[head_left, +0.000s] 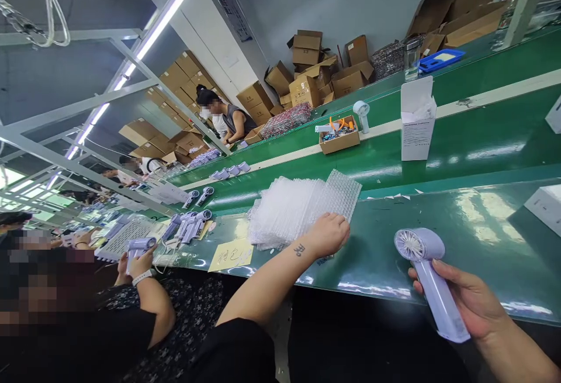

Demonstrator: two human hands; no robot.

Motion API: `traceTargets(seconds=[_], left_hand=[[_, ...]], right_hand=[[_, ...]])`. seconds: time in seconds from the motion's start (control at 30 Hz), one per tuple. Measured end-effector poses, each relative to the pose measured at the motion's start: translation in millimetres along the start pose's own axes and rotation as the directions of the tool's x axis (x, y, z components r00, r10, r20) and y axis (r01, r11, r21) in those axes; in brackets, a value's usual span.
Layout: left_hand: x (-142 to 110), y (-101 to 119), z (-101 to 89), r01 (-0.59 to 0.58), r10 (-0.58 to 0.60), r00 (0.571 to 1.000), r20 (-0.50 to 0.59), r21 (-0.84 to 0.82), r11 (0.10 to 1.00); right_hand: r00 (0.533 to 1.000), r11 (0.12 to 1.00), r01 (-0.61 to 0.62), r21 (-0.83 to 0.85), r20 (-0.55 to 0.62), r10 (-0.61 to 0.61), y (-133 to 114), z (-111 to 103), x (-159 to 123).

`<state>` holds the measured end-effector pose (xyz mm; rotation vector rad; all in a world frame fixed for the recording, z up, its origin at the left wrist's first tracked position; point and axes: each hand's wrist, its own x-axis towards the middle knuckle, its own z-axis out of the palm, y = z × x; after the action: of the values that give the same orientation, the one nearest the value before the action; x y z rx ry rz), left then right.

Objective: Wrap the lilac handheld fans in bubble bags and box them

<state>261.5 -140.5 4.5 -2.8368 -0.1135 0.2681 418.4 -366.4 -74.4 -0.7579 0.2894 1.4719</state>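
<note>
My right hand (471, 301) is wrapped round the handle of a pale lilac handheld fan (440, 298), its round grille turned up and to the left above the bench edge. My left hand (328, 234) reaches to the lower right side of a pile of clear bubble-wrap bags (284, 210). Its fingers are curled closed at the edge of the outermost bubble-wrap bag (346, 193), which sticks out to the right of the pile. The fingertips are partly hidden.
A yellow handwritten note (231, 254) lies left of the pile. Several lilac fans (188, 225) lie farther left, beside a co-worker (144, 266) holding another. Across the belt (377, 166) stand a parts box (339, 137), an upright fan (362, 115) and an open white box (418, 120).
</note>
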Motion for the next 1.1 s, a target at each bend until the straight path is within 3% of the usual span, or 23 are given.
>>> traceTargets(seconds=[0.07, 0.13, 0.27, 0.33, 0.43, 0.5, 0.57, 0.67, 0.8, 0.83, 0.9, 0.97, 1.03, 1.1], left_hand=[[-2.5, -5.5, -3.4, 0.063, -0.064, 0.996, -0.06, -0.012, 0.998], [-6.3, -12.6, -2.8, 0.104, -0.102, 0.993, -0.054, 0.028, 0.994], [-4.0, -14.3, 10.2, -0.007, 0.004, 0.991, 0.132, 0.024, 1.0], [3.6, -5.7, 16.6, -0.041, 0.046, 0.986, 0.161, -0.034, 0.999], [18.4, 13.8, 21.3, 0.072, -0.069, 0.997, 0.022, -0.175, 0.982], [28.4, 27.5, 22.9, 0.174, -0.216, 0.974, -0.075, -0.37, 0.913], [37.2, 40.0, 25.2, 0.203, -0.323, 0.941, -0.1, -0.599, 0.775], [44.0, 51.9, 26.1, 0.171, -0.385, 0.922, -0.044, -0.845, 0.506], [33.0, 38.0, 1.1, 0.112, -0.531, 0.847, 0.03, -0.986, 0.123], [28.3, 27.9, -11.1, 0.066, -0.517, 0.855, 0.043, -0.997, 0.027], [21.8, 2.2, -37.7, -0.006, -0.387, 0.92, 0.056, -0.988, -0.156], [25.1, -25.8, -59.1, -0.016, -0.247, 0.968, 0.052, -0.963, -0.267], [40.9, -49.7, -67.9, 0.01, -0.189, 0.981, 0.051, -0.977, -0.212], [65.8, -64.0, -64.1, 0.101, -0.199, 0.976, 0.084, -0.992, 0.078]], right_hand=[[0.999, 1.0, 0.024, -0.014, 0.027, -0.024, -0.9, -0.1, -2.1], [0.999, 0.999, 0.036, -0.022, 0.019, -0.035, -4.4, -0.8, -3.8], [0.999, 0.999, 0.033, -0.034, -0.042, -0.035, -10.9, -1.7, -2.4], [0.999, 0.999, 0.029, -0.036, -0.025, -0.03, -9.8, -2.8, -0.8], [0.997, 0.998, 0.02, -0.054, 0.072, -0.016, -2.5, -4.9, -0.8], [0.985, 0.996, 0.026, -0.088, 0.17, -0.01, 3.8, -3.6, -2.5], [0.963, 0.991, 0.048, -0.128, 0.268, -0.012, 8.8, 1.5, -4.5], [0.927, 0.98, 0.094, -0.178, 0.375, -0.021, 11.3, 10.7, -6.6], [0.921, 0.961, 0.14, -0.238, 0.387, -0.038, 1.0, -0.5, -11.2], [0.931, 0.959, 0.147, -0.244, 0.36, -0.051, -4.1, -8.5, -13.5], [0.954, 0.961, 0.168, -0.221, 0.283, -0.102, -16.5, -25.9, -19.0], [0.967, 0.966, 0.198, -0.168, 0.193, -0.165, -29.7, -38.4, -24.7], [0.968, 0.965, 0.234, -0.121, 0.121, -0.219, -39.5, -41.1, -29.0], [0.964, 0.961, 0.264, -0.086, 0.053, -0.26, -43.2, -35.0, -31.3]])
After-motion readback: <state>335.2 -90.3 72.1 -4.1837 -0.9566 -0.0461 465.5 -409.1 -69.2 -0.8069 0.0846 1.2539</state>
